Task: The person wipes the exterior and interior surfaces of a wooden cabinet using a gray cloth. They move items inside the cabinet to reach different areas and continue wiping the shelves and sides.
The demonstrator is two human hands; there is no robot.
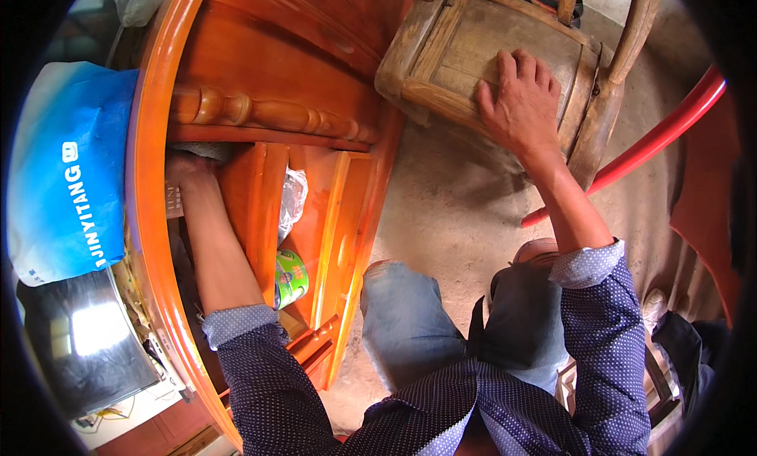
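My left hand (192, 172) reaches into the opening of an orange-brown varnished wooden cabinet (272, 48). It is blurred and in shade. Next to it shows a box (174, 200) bearing writing; whether the hand grips it cannot be made out. Fingers spread, my right hand (526, 104) rests palm down on the seat of a worn wooden chair (455, 48) and holds nothing. Beside my left forearm, a half-open cabinet door (255, 207) stands out. Beyond the door are a clear plastic bag (293, 201) and a green printed can (291, 278).
A blue bag (77, 172) with printing stands on the cabinet top, beside a dark glossy screen (89, 343). Right of the chair curves a red tube (656, 139). Below lies the concrete floor (437, 219). Dark cloth (686, 355) hangs at lower right.
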